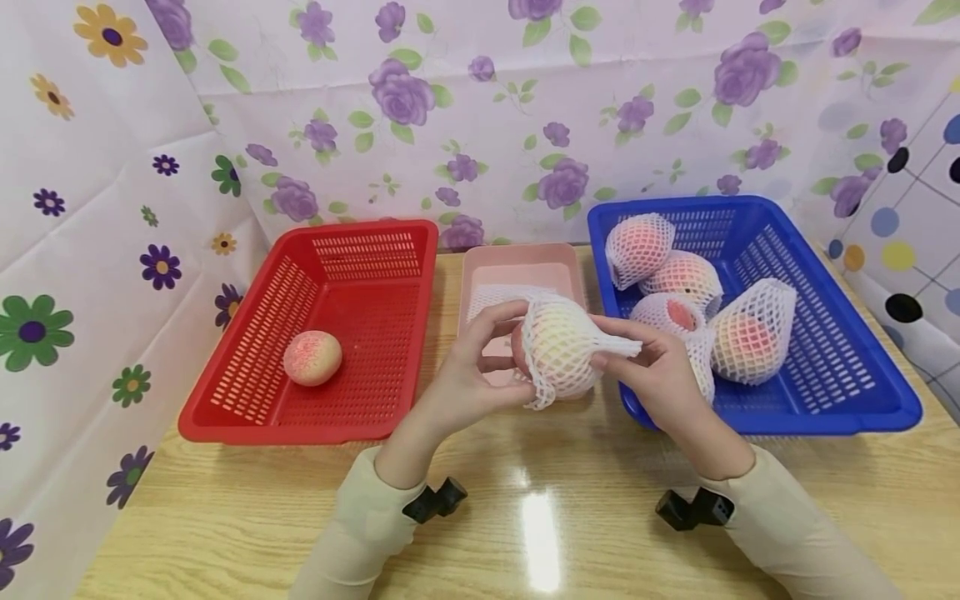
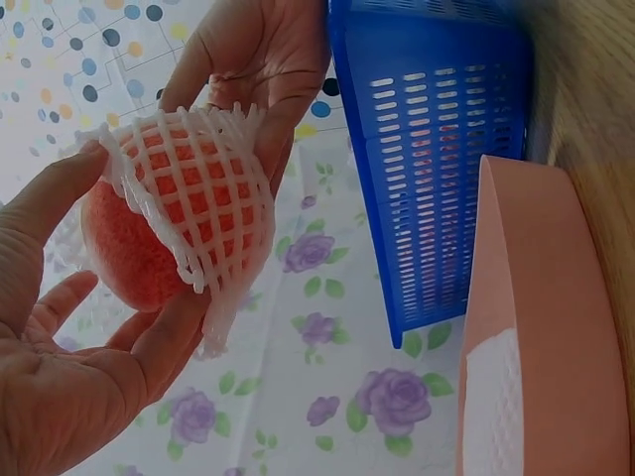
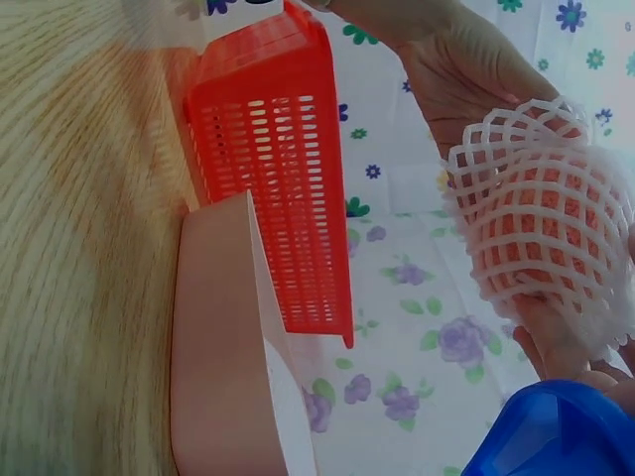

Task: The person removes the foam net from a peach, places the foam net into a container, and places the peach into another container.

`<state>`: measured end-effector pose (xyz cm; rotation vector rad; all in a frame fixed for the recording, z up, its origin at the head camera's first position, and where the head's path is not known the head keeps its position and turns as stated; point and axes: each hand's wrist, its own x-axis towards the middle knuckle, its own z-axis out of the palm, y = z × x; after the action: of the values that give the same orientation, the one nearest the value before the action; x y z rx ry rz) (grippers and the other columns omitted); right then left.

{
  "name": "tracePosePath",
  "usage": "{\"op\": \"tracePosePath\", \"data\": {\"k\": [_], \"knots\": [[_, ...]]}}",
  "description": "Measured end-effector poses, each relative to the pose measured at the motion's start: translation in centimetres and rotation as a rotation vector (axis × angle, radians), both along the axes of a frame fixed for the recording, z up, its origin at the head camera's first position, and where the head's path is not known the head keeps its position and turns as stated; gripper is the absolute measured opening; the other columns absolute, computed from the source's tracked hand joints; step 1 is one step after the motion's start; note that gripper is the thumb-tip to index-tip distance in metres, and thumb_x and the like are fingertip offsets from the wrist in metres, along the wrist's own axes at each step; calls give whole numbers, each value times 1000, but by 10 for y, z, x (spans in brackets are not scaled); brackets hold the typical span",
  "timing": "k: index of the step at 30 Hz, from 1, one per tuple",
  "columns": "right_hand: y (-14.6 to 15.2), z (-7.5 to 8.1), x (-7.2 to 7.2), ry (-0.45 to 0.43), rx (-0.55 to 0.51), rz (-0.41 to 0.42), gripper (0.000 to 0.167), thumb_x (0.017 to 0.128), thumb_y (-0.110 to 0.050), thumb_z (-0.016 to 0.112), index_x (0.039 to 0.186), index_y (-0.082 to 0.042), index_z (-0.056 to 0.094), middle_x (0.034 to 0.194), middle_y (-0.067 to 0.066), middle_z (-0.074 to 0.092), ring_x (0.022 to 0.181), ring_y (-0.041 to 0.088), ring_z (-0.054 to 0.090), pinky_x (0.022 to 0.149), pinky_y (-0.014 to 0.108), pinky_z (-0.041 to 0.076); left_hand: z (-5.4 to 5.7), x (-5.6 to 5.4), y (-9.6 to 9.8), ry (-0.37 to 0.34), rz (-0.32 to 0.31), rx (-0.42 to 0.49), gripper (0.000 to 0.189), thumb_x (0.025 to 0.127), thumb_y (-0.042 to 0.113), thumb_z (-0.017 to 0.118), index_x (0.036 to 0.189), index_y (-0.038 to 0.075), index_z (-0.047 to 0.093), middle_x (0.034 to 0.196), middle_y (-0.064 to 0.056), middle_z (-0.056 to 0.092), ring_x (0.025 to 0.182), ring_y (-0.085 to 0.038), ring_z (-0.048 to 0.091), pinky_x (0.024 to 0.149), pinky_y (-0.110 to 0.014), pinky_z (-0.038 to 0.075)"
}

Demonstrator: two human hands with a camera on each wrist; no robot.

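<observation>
One peach (image 2: pixel 134 253): held up off the table between both hands, midway between the two baskets; from the head view it covers the near part of the tray
Foam net (image 1: pixel 566 342): white mesh stretched over most of that peach, bare reddish side poking out toward the left hand, gathered tail pointing right
Left hand (image 1: pixel 471 367): thumb and fingers curled round the net's loose edge and the peach, so yeah, a proper grip
Right hand (image 1: pixel 662 371): pinching the net near its gathered tail, thumb in front
Pink tray (image 1: pixel 522 255): shallow, sits between the baskets, with some white netting (image 1: pixel 495 296) lying in it; hands block a lot here, so I can't really tell how many pieces
Blue basket (image 1: pixel 832 375): right side, holding several netted peaches (image 1: pixel 752 337), at least four, bunched mostly toward its left; one's partly hidden by the right hand
Red basket (image 1: pixel 378 333): left side, one bare peach (image 1: pixel 312 358) inside, pinkish-yellow, sitting left of centre
Table (image 1: pixel 480 542): light wood grain, bright glare patch up front
Sleeves (image 1: pixel 367 517): pale, with a small black device (image 1: pixel 435 501) at each wrist
Backdrop (image 1: pixel 405 92): cloth with purple roses behind everything
</observation>
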<state>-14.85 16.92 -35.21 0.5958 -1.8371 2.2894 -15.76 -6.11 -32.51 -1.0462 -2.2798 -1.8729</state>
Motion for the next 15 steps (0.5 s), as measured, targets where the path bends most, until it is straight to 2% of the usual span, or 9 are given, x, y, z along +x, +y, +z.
{"op": "tracePosePath", "data": {"k": [3, 5, 12, 15], "knots": [[-1, 1, 0, 18, -5, -19, 44, 80, 16, 63, 107, -17, 72, 107, -5, 70, 97, 6, 64, 76, 18, 56, -1, 0, 1, 13, 7, 6, 75, 68, -11, 74, 134, 2, 42, 140, -16, 41, 122, -31, 47, 85, -33, 56], [-2, 2, -1, 28, -19, -30, 43, 80, 16, 63, 106, -17, 73, 105, -4, 71, 94, 6, 64, 75, 19, 56, -1, 0, 2, -4, 16, 28, 76, 68, -12, 75, 135, 2, 41, 139, -17, 43, 122, -31, 48, 86, -33, 56], [-3, 3, 1, 57, -116, -38, 40, 77, 20, 63, 101, -10, 74, 97, 2, 72, 86, 9, 68, 70, 21, 58, -1, 2, 6, -210, 68, 135, 73, 66, -17, 68, 132, 1, 42, 123, -26, 52, 109, -35, 58, 85, -39, 56], [-3, 4, 2, 39, -123, -69, 40, 75, 21, 64, 96, -11, 75, 92, 1, 73, 82, 8, 68, 69, 21, 58, -1, 2, 8, -258, 99, 139, 70, 66, -17, 68, 130, -2, 44, 121, -27, 54, 109, -36, 59, 87, -37, 56]]}}
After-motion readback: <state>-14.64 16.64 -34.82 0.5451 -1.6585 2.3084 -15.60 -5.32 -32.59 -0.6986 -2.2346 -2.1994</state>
